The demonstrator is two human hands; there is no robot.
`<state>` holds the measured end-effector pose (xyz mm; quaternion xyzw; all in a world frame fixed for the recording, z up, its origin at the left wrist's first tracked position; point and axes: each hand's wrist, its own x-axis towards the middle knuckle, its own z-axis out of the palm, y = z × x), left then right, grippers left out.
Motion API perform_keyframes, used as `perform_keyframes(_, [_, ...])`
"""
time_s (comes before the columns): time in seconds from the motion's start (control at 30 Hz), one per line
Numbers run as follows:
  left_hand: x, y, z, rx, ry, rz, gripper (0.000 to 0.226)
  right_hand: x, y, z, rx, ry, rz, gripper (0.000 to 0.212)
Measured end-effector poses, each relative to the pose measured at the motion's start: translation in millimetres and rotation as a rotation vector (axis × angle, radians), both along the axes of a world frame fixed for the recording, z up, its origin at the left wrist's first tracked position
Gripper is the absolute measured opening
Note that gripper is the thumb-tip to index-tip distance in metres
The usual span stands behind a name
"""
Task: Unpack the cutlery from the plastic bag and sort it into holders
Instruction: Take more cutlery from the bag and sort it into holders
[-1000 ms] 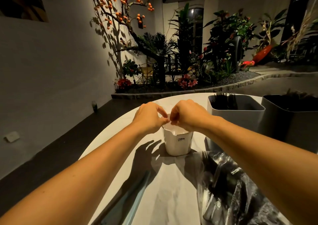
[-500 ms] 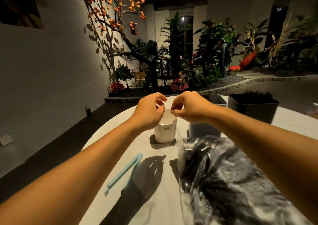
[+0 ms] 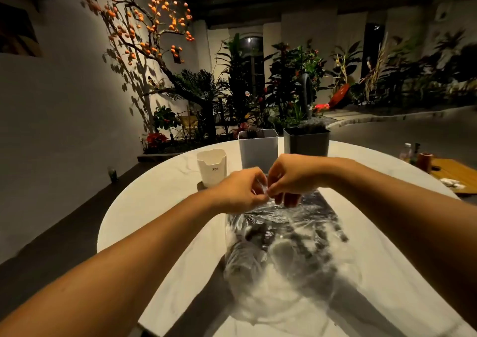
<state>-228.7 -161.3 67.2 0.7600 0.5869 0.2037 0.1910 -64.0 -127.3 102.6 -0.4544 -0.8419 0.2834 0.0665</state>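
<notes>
A dim room with an indoor garden bed [image 3: 258, 99] surrounds the round white marble table [image 3: 160, 197]. On it the clear plastic bag of dark cutlery [image 3: 286, 241] lies before three holders; left hand [image 3: 241, 194] and right hand [image 3: 290, 175] pinch its far edge.

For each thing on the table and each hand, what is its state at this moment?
plastic bag: lying on the table, dark cutlery inside, far end pinched by both hands.
left hand: pinches the bag's edge.
right hand: pinches the bag's edge.
white holder: upright, contents not visible.
grey holder: upright, dark cutlery tips show.
black holder: upright, dark cutlery tips show.
</notes>
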Motion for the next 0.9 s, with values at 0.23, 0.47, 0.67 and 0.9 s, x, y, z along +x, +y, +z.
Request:
perform_keyframes(0.23, [25,-55,-20,-0.334,0.290,-0.195,0.083,28,-39,-35,-0.228,-0.246,0.045,0.019])
perform_keyframes(0.47, [21,-56,-33,-0.018,0.303,-0.060,0.012,46,-64,-37,-0.412,0.059,0.137,0.016])
perform_keyframes(0.67, [28,-53,-37,0.292,0.023,0.243,0.017,36,-69,-55,-0.161,0.074,0.058,0.028])
perform_keyframes(0.9, [35,-63,-18,0.754,0.030,0.415,0.022,47,-54,-67,0.467,-0.242,-0.050,0.033])
